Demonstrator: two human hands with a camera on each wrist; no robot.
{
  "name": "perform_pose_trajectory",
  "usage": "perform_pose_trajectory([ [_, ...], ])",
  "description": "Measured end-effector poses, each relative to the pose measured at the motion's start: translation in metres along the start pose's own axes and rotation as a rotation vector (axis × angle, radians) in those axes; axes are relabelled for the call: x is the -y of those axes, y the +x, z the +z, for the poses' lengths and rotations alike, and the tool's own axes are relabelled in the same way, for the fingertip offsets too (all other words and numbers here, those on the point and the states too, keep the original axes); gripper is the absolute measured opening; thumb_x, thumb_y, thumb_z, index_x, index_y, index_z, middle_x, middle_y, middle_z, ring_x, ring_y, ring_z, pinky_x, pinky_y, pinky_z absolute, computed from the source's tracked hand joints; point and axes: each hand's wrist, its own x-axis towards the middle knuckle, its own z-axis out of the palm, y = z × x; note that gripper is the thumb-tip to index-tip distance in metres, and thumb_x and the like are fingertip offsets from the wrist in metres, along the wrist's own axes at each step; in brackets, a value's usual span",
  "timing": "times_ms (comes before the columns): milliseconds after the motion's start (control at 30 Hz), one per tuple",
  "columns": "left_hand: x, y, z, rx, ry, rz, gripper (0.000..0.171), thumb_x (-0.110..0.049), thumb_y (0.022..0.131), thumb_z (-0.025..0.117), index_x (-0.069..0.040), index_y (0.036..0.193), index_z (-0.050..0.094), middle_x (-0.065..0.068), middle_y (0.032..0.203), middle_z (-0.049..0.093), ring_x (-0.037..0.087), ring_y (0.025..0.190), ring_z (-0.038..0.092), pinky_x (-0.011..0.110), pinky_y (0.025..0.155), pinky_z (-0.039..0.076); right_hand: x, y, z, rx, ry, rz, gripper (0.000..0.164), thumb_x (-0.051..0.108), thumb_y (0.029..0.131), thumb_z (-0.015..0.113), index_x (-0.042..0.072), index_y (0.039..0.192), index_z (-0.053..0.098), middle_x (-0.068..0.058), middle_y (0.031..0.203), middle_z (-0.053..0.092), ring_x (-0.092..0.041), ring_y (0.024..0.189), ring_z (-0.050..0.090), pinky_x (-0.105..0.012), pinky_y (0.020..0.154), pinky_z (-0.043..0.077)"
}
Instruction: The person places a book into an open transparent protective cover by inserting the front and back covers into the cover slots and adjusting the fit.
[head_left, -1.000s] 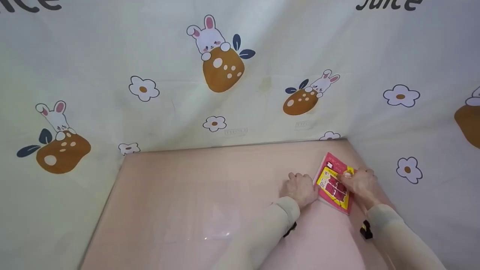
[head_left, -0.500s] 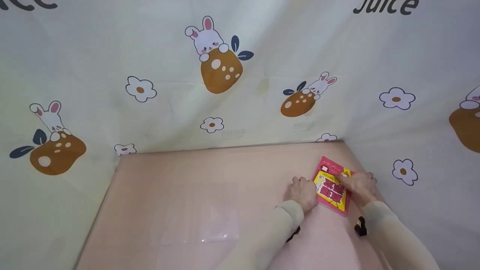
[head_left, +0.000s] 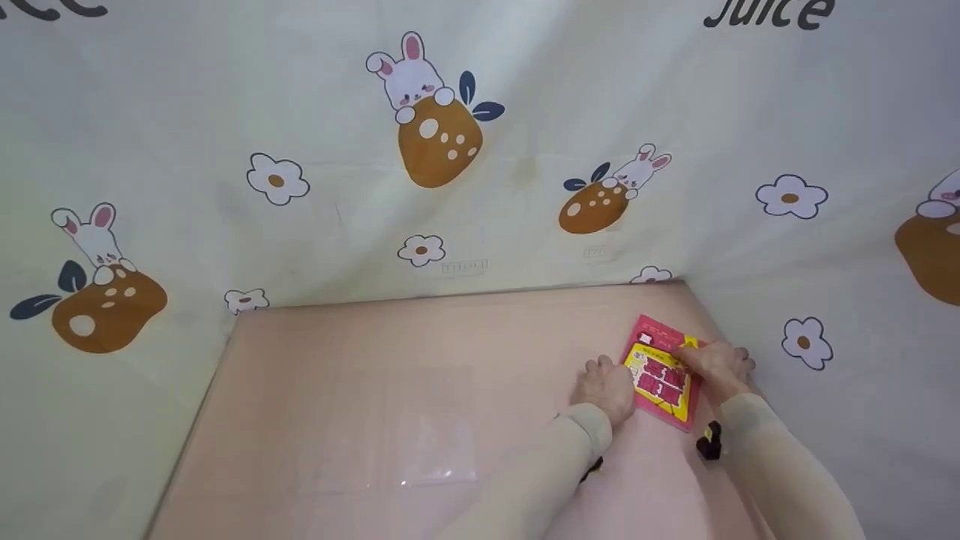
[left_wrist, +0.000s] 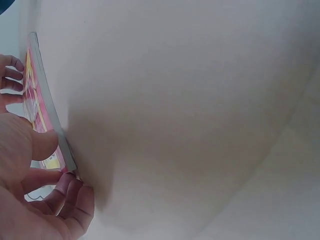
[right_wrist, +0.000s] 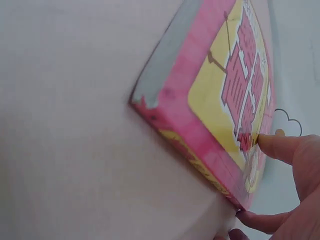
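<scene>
In the head view, a pink and yellow book point(head_left: 664, 381) lies slanted at the right side of the pink tabletop, cover up. My right hand point(head_left: 718, 369) grips its right edge, the thumb over the cover. The right wrist view shows that thumb pressed on the cover and fingertips at the spine of the book point(right_wrist: 220, 85). On the opposite side, my left hand point(head_left: 607, 388) holds the book's left edge. Up close in the left wrist view, the left thumb is at the grey page edge and the fingers curl at the lower corner of the book point(left_wrist: 48, 102).
A pale cloth wall point(head_left: 337, 225) printed with rabbits, brown fruit and flowers rises behind and beside the tabletop point(head_left: 360, 360). A shiny transparent sheet point(head_left: 439, 450) lies on the tabletop left of the arms. Dark wrist straps point(head_left: 709, 441) show below the sleeves.
The book has turned slightly and lies flatter, its left page edge showing less in the head view. Both hands have stayed on it, and the head view has shifted a little.
</scene>
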Motion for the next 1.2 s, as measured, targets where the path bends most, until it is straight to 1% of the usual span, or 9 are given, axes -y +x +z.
perform_pose_trajectory([
  [133,-0.001,0.003,-0.001,0.008,-0.029,-0.051,0.022,-0.025,0.113,0.063,-0.014,0.113,0.083,0.001,0.111,0.068,0.013,0.091,0.056,0.028,0.083,0.056,0.004,0.002,0.0,0.005,0.061,0.038,0.095,0.047,0.094,0.089,-0.008,0.156,0.042,-0.034,0.159,0.032,-0.052,0.145,0.032,-0.051,0.118,0.06],
  [267,-0.002,0.017,0.017,0.008,-0.005,-0.074,0.022,-0.026,0.114,0.063,-0.016,0.114,0.082,0.0,0.111,0.069,0.014,0.092,0.057,0.029,0.087,0.057,0.004,-0.001,0.001,-0.013,0.13,0.064,0.102,0.044,0.094,0.089,-0.005,0.163,0.033,-0.033,0.162,0.034,-0.051,0.146,0.034,-0.054,0.12,0.058],
  [333,-0.001,0.026,0.026,0.009,0.017,-0.07,0.021,-0.027,0.114,0.064,-0.017,0.115,0.083,0.0,0.112,0.069,0.015,0.094,0.058,0.03,0.089,0.057,0.004,-0.003,0.002,-0.02,0.185,0.065,0.102,0.043,0.095,0.088,-0.002,0.165,0.03,-0.031,0.162,0.04,-0.049,0.146,0.043,-0.055,0.119,0.059],
  [433,0.0,0.029,0.028,0.008,0.03,-0.078,0.021,-0.026,0.114,0.063,-0.018,0.118,0.082,0.0,0.113,0.07,0.015,0.096,0.058,0.031,0.092,0.057,0.004,-0.003,0.004,0.006,0.331,0.07,0.103,0.041,0.099,0.087,0.008,0.17,0.021,-0.027,0.163,0.046,-0.046,0.142,0.06,-0.057,0.112,0.063],
  [533,0.001,0.031,0.03,0.016,0.023,-0.085,0.022,-0.026,0.115,0.061,-0.018,0.118,0.081,0.0,0.113,0.07,0.016,0.098,0.06,0.032,0.093,0.057,0.005,-0.005,0.006,0.02,0.438,0.072,0.102,0.037,0.102,0.083,0.014,0.173,0.014,-0.025,0.162,0.049,-0.044,0.136,0.069,-0.057,0.105,0.066],
  [633,0.003,0.039,0.039,0.026,0.029,-0.086,0.023,-0.028,0.114,0.063,-0.016,0.118,0.082,0.002,0.112,0.072,0.016,0.097,0.063,0.032,0.093,0.059,0.006,-0.005,0.006,0.004,0.459,0.079,0.096,0.034,0.104,0.079,0.012,0.174,0.016,-0.024,0.161,0.05,-0.041,0.133,0.071,-0.054,0.102,0.067],
  [800,0.003,0.044,0.044,0.027,0.034,-0.096,0.017,-0.032,0.106,0.075,-0.018,0.113,0.082,0.001,0.111,0.072,0.016,0.096,0.064,0.031,0.09,0.059,0.007,0.0,0.002,0.012,0.469,0.1,0.082,0.031,0.107,0.067,0.005,0.173,0.027,-0.021,0.162,0.054,-0.033,0.134,0.068,-0.048,0.105,0.067],
  [1033,0.008,0.044,0.038,0.033,-0.092,-0.112,0.023,-0.036,0.095,0.084,-0.016,0.105,0.08,0.0,0.102,0.068,0.017,0.094,0.061,0.033,0.091,0.058,0.012,0.007,-0.006,0.076,0.566,0.085,0.075,0.03,0.115,0.054,0.011,0.18,0.02,-0.02,0.175,0.044,-0.03,0.145,0.06,-0.046,0.116,0.062],
  [1200,0.016,0.041,0.031,0.046,-0.274,-0.142,0.031,-0.038,0.094,0.084,-0.014,0.112,0.078,0.0,0.1,0.065,0.015,0.09,0.058,0.032,0.086,0.054,0.013,0.004,-0.011,0.107,0.578,0.052,0.073,0.03,0.117,0.052,0.008,0.179,0.02,-0.021,0.175,0.043,-0.03,0.146,0.059,-0.046,0.119,0.059],
])
